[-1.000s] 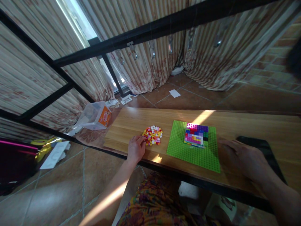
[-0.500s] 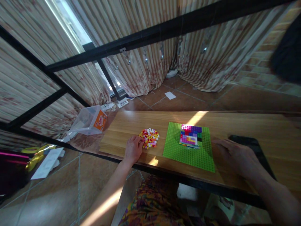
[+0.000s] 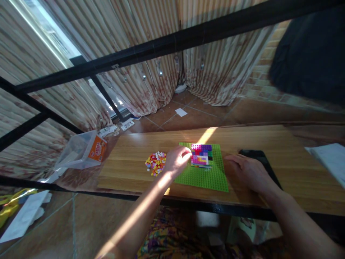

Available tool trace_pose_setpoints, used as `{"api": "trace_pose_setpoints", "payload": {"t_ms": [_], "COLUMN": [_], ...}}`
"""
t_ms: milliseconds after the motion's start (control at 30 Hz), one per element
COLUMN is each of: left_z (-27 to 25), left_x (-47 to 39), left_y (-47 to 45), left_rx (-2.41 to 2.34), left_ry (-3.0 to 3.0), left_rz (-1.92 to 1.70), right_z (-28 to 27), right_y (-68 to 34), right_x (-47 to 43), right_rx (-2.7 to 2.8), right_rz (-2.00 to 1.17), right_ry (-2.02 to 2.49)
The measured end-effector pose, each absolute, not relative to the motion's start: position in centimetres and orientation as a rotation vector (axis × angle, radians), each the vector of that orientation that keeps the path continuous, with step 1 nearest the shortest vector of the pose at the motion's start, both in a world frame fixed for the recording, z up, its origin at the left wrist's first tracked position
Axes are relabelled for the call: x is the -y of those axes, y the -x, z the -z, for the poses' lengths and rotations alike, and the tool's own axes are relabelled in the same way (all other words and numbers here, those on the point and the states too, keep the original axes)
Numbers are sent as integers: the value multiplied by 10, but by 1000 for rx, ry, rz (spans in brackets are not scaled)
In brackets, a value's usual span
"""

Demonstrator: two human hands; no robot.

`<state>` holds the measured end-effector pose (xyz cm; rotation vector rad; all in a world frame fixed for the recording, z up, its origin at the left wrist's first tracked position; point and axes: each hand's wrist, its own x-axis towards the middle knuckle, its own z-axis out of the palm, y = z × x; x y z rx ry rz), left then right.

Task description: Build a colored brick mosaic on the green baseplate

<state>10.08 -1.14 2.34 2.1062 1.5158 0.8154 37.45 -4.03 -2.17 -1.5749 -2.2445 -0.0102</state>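
Note:
My left hand point(image 3: 178, 160) is over the left part of a green studded baseplate point(image 3: 201, 182), its thumb and fingers pinched together. Whatever they hold is too small to make out. The fingertips are right beside a build of coloured toy bricks point(image 3: 201, 154), with purple, red, pink, yellow, white and blue showing. Left of that hand lies a pile of small loose bricks point(image 3: 155, 163), partly hidden by it. My right hand point(image 3: 249, 172) rests on the wooden table just right of the baseplate, fingers stretched out and holding nothing.
A black phone-like slab point(image 3: 260, 158) lies behind my right hand on the wooden table point(image 3: 124, 169). Past the table's left end stands a clear plastic box point(image 3: 78, 149) with an orange label. White sheets point(image 3: 330, 160) lie at the right. A black metal rail point(image 3: 151, 45) crosses beyond the table.
My left hand has moved right, from the loose brick pile to the build on the baseplate. My right hand stays beside the baseplate. The view has turned to the right.

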Motion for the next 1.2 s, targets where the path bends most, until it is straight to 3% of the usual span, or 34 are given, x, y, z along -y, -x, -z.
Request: {"api": "trace_pose_setpoints", "payload": {"t_ms": [367, 1200], "left_z": [-21, 4], "left_x": [-13, -13], "left_y": [-116, -125], "left_rx": [-1569, -1642], "left_ry": [-2081, -1590], "left_rz": [-644, -935], "right_z": [15, 10], "right_y": [-376, -371], "right_x": [41, 42], "right_rx": [2209, 2247], "right_rz": [26, -53], "right_ry": [1586, 1587]}}
